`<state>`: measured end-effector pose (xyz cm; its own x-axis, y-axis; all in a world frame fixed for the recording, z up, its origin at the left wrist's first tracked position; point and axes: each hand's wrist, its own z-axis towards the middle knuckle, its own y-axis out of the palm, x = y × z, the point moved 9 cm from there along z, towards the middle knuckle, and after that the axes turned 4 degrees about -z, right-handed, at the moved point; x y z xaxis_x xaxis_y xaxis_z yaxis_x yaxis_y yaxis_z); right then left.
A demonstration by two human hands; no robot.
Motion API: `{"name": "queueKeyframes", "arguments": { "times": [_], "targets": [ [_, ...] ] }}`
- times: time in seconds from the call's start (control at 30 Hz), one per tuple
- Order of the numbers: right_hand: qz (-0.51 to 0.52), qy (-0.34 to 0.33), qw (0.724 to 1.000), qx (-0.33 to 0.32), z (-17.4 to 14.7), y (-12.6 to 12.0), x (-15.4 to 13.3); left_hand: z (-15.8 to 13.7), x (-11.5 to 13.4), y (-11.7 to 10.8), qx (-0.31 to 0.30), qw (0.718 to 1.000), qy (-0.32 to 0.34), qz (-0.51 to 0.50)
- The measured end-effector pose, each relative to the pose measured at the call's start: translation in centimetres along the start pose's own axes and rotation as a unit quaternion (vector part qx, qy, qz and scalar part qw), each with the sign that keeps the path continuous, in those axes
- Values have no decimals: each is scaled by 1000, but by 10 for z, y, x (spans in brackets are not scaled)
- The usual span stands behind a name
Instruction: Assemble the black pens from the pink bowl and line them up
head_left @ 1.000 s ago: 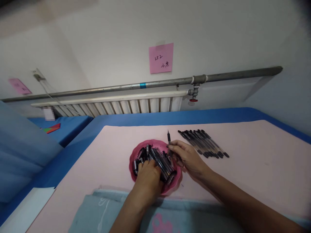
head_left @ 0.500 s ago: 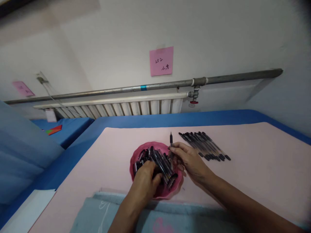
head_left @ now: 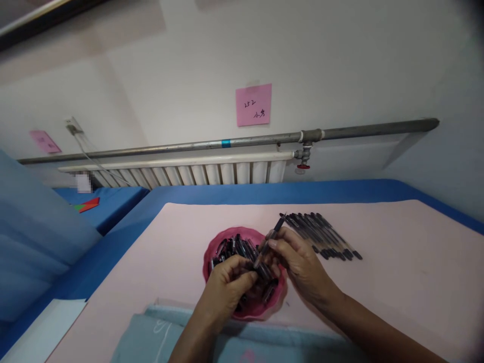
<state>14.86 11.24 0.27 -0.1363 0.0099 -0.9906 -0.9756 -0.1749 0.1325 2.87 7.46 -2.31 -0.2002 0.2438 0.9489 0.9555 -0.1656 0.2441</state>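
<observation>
My right hand (head_left: 302,262) is closed on an uncapped pen (head_left: 269,241) with a clear barrel and black grip. The pen slants with its tip up and to the right, over the bowl's right side. My left hand (head_left: 229,287) pinches a small dark piece that looks like a pen cap (head_left: 249,267), largely covered by the fingers, close to the pen's lower end. Beneath both hands stands a pink scalloped bowl (head_left: 217,239) filled with loose black and clear pen parts (head_left: 238,244). Capped pens (head_left: 321,234) lie in a slanted row right of the bowl.
A pale pink sheet (head_left: 181,237) covers the blue table (head_left: 212,193). Folded blue-grey cloth (head_left: 151,335) lies at the near edge, and white paper (head_left: 45,327) at the left. Behind the table are a white radiator (head_left: 212,174), a pipe and a red-handled valve (head_left: 303,166).
My left hand has risen from among the pen parts toward the pen, now with a small dark piece pinched. The pen in my right hand has tipped from upright to slanting.
</observation>
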Motion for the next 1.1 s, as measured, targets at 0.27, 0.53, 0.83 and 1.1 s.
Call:
{"name": "queueKeyframes", "arguments": {
  "times": [0.27,0.53,0.83,1.1],
  "targets": [
    [-36,-4,999,-11,0,1,-5,2,-5,-5,14,1000,0,-7],
    [-75,-18,997,-25,2,1,-6,4,-6,-13,22,999,19,29],
    [-58,0,998,-7,2,-2,0,4,-7,-12,29,999,5,16],
    [-38,24,997,-62,0,9,6,4,-4,-16,30,1000,1,10]
  ]
}}
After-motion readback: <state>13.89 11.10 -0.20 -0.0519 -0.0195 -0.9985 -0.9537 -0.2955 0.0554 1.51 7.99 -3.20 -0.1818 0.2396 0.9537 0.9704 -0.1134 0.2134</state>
